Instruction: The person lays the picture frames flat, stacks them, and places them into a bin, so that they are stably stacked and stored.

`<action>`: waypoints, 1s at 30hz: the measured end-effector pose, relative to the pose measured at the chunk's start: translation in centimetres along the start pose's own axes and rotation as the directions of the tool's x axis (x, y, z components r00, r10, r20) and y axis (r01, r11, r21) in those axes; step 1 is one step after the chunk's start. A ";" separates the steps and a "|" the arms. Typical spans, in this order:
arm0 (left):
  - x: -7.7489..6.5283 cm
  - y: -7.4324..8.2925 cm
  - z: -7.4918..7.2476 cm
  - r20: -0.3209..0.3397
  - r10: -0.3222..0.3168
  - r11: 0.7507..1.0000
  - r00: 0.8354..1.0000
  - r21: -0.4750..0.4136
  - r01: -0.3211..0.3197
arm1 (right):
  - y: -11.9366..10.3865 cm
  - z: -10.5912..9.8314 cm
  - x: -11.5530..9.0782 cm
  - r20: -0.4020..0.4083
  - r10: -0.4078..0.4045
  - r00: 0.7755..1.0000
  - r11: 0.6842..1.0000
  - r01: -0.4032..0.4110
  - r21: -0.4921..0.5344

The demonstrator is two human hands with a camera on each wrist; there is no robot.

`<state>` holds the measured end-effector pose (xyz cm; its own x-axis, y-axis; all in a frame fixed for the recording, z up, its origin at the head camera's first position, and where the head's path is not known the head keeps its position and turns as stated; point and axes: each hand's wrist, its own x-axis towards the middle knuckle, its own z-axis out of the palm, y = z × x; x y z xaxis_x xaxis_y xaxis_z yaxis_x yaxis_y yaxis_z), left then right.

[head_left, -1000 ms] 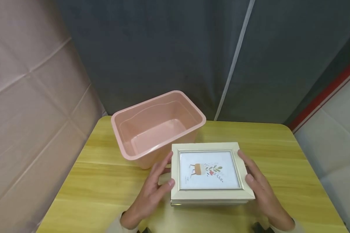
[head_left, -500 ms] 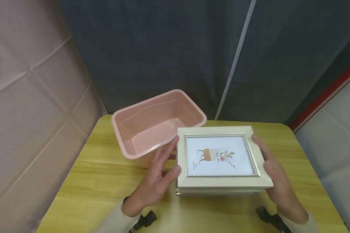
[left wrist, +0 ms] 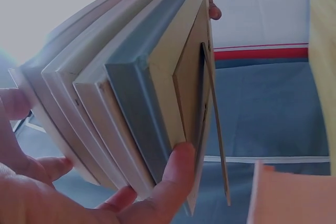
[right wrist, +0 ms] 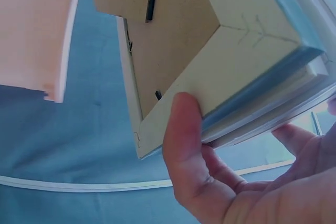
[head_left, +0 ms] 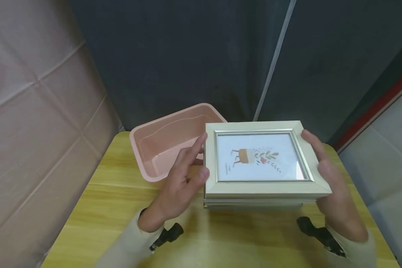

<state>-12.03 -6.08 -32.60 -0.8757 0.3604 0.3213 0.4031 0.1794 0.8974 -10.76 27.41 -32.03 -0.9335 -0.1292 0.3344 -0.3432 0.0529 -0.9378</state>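
Observation:
A stack of several picture frames [head_left: 268,189] hangs above the table, held level between both hands. The top frame is cream with a silver inner border and a plant drawing behind glass. My left hand [head_left: 177,186] grips the stack's left end, and my right hand [head_left: 338,197] grips its right end. From below, the left wrist view shows the bottom frame's brown backing board [left wrist: 191,72] and its stand leg [left wrist: 216,129] sticking out. One finger [right wrist: 184,135] of the right hand supports the bottom frame's underside. The frames' faces below the top one are hidden.
A pink plastic bin [head_left: 164,141] stands at the back left of the wooden table [head_left: 114,208], partly covered by the stack. Its visible inside holds nothing. A dark curtain [head_left: 187,56] hangs behind the table, with pale cloth [head_left: 37,149] at the left.
Both hands have raised the stack of picture frames off the table and moved it up and slightly right in the head view. It now overlaps the bin's right side. The bin stays put.

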 end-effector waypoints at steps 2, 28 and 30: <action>0.5 0.4 -0.4 -0.007 0.022 1.000 1.000 0.017 -0.022 | -0.5 0.1 0.5 -0.009 -0.004 1.000 1.000 0.004 0.024; 3.8 2.2 -5.4 -0.061 0.044 0.991 0.997 -0.125 -0.052 | -3.9 3.0 8.0 0.011 -0.002 1.000 0.995 0.001 0.098; 4.0 2.1 -5.7 -0.077 0.016 0.993 0.997 -0.117 -0.025 | -3.6 3.3 8.7 0.010 -0.011 1.000 0.995 0.010 0.102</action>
<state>-16.20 -9.48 -27.73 -0.8870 0.2920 0.3577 0.3908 0.0622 0.9184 -17.32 22.79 -26.06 -0.9286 -0.1400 0.3438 -0.3402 -0.0499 -0.9390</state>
